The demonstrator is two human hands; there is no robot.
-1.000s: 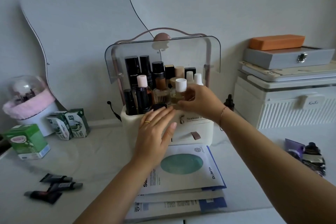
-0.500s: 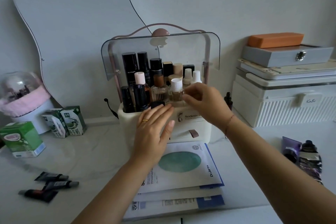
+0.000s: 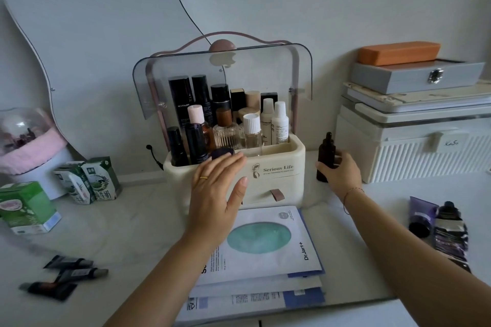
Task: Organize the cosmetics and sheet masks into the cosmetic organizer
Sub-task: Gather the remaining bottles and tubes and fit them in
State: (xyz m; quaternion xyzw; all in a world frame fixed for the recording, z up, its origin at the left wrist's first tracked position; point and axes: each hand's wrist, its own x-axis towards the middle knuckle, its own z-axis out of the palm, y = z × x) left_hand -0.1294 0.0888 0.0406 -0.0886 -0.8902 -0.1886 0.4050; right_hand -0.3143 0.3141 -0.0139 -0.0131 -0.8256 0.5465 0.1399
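Both hands busy: my left hand (image 3: 216, 188) lies flat against the organizer (image 3: 297, 152), my right hand (image 3: 342, 176) grips the dropper bottle (image 3: 326, 151) beside it.

The organizer (image 3: 295, 152) is cream, its lid (image 3: 265, 74) smoky grey, its handle (image 3: 222, 45) pink. The dropper (image 3: 327, 151) is dark brown. The top mask (image 3: 260, 241) is white with a teal oval and blue edge. The case (image 3: 398, 52) is orange, the box (image 3: 414, 75) grey, 2 cartons (image 3: 99, 180) green-and-white.
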